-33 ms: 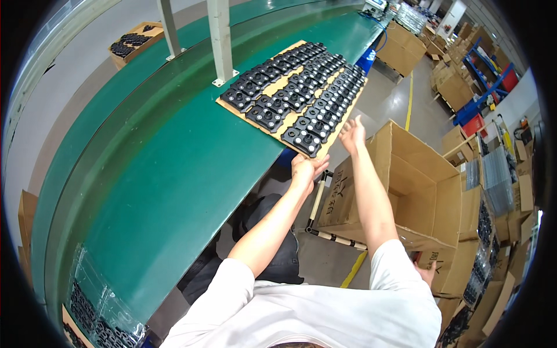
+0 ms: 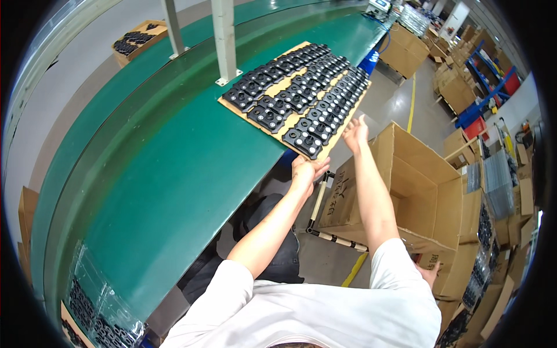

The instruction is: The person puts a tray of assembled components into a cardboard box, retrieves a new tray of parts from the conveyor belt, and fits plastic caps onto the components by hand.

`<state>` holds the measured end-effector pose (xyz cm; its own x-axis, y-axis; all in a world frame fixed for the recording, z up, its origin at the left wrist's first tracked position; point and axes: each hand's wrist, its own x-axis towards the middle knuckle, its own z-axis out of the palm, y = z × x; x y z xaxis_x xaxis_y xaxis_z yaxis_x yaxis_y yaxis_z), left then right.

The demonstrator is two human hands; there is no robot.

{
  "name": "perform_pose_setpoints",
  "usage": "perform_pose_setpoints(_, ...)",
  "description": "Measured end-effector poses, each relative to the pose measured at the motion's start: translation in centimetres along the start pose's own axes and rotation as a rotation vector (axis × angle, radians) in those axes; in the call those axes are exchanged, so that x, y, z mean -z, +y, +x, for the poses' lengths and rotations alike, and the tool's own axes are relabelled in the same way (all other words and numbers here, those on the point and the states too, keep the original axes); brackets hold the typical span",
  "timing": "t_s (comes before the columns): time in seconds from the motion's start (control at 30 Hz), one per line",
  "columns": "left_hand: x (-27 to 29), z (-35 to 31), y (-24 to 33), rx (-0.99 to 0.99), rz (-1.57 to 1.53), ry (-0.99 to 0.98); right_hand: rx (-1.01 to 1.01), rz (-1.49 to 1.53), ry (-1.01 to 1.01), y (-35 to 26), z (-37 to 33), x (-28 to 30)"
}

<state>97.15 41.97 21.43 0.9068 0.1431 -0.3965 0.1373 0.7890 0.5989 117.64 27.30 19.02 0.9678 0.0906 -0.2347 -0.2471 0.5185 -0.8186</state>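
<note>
The tan board lies on the green conveyor-like surface, bearing rows of black plastic fittings with pale round spots. Against the earlier frame, we find the whole view shifted slightly rightward; board, fittings and hands keep nearly the same places relative to one another. Our left hand is at the board's near corner, partly beneath it; we cannot tell whether it pinches. Our right hand is spread beside the right edge; we cannot tell if it touches. That edge juts past the surface's rim. A pale metal post stands just beyond the far-left side, while a broad stretch of green runs toward us. An open carton stands close to our right forearm, another person's hand near its base.
</note>
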Motion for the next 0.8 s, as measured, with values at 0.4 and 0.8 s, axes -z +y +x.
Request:
perform_pose_setpoints(0.4, -1.6, -3.7, 1.2, 0.078, 0.054, -0.056, 0.078, 0.004, -0.07, -4.5, 6.3, 3.0)
perform_pose_setpoints(0.8, -1.5, -8.6, 2.2, 0.067, 0.05, 0.037, -0.08, -0.155, -0.259, -8.2, 2.2, 4.5)
